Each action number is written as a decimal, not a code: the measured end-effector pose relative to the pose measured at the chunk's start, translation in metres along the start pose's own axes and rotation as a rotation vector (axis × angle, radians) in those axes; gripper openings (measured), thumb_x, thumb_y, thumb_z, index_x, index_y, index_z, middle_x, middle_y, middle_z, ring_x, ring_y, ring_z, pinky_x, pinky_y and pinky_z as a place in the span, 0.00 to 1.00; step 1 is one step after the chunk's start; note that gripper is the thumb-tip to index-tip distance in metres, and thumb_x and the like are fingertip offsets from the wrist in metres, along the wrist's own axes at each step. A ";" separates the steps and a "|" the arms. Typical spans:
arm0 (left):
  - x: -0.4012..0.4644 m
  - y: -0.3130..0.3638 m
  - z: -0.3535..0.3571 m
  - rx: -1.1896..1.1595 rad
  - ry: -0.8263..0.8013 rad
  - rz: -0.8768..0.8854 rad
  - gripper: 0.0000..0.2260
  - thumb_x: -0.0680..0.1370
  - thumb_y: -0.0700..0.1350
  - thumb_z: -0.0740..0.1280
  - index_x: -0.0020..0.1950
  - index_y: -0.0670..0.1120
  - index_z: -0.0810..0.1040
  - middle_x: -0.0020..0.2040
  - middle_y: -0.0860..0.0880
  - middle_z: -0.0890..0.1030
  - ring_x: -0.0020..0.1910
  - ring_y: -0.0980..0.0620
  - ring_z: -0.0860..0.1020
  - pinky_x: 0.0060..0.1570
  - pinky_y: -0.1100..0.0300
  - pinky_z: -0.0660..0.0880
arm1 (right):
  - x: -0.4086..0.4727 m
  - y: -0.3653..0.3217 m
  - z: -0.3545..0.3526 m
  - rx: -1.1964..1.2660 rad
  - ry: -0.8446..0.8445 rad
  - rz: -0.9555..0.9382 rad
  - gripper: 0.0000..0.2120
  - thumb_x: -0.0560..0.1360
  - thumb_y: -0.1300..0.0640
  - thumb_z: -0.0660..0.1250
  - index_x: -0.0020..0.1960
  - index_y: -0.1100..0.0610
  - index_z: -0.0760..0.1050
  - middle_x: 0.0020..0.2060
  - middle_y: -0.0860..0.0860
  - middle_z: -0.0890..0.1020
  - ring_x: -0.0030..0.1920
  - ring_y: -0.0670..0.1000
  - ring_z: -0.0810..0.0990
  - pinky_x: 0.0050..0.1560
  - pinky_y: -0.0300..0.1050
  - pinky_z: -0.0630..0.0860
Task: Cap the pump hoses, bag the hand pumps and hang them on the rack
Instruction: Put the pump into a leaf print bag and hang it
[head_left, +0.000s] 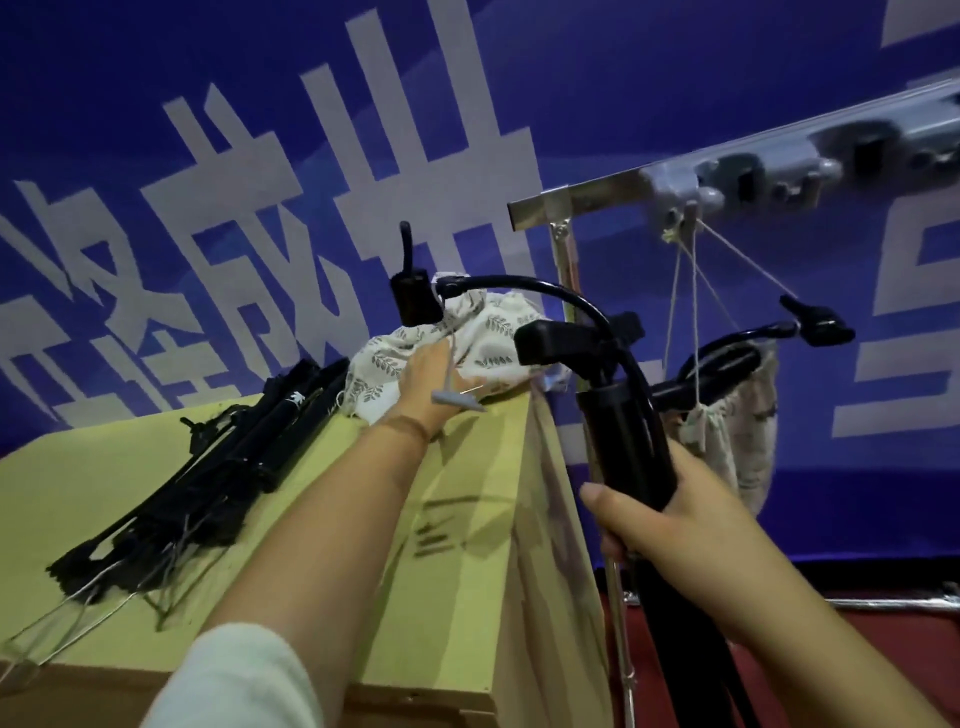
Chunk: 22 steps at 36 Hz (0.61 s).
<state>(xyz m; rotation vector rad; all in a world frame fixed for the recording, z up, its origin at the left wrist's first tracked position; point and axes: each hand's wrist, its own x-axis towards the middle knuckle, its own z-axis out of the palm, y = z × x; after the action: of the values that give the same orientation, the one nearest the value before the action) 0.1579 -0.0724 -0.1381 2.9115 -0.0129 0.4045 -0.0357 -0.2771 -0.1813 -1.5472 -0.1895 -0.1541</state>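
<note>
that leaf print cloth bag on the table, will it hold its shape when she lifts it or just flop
Probably flop: the leaf-print bag lies crumpled in soft folds under the left hand. It looks like thin, light cloth. The bagged pump already hanging from the rack sags likewise.

We see both arms reaching forward. Left arm stretched out long, forearm bare, pale sleeve pushed up near the elbow, a thin band at the wrist. Left hand (431, 387) at full reach, back toward us, fingers out of sight beyond it. Right hand (670, 512) lower and nearer, thumb (610, 506) forward, fingers curled in a firm grip.
</note>
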 end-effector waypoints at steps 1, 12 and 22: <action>0.008 0.000 0.007 0.020 -0.014 -0.031 0.35 0.68 0.58 0.74 0.68 0.44 0.66 0.65 0.41 0.72 0.65 0.40 0.70 0.62 0.48 0.70 | 0.001 0.001 -0.003 0.012 0.002 0.005 0.08 0.72 0.60 0.70 0.44 0.51 0.72 0.24 0.40 0.79 0.25 0.38 0.76 0.26 0.30 0.70; 0.031 -0.029 0.004 -0.727 0.386 -0.386 0.03 0.78 0.42 0.56 0.47 0.47 0.69 0.47 0.42 0.74 0.43 0.46 0.71 0.39 0.58 0.68 | 0.002 0.001 -0.021 0.116 0.044 0.116 0.12 0.69 0.64 0.72 0.47 0.51 0.76 0.25 0.44 0.81 0.25 0.41 0.78 0.23 0.30 0.71; 0.003 -0.029 -0.114 -1.815 0.269 -0.120 0.14 0.81 0.52 0.53 0.41 0.49 0.72 0.35 0.52 0.74 0.30 0.53 0.72 0.29 0.65 0.70 | -0.012 -0.014 -0.015 0.118 0.062 0.170 0.15 0.64 0.53 0.76 0.49 0.54 0.78 0.33 0.55 0.84 0.36 0.53 0.82 0.43 0.52 0.77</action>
<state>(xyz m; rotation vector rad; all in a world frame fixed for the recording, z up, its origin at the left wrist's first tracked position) 0.1307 -0.0213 -0.0356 1.0611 -0.1000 0.3994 -0.0500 -0.2923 -0.1709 -1.4321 -0.0170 -0.0551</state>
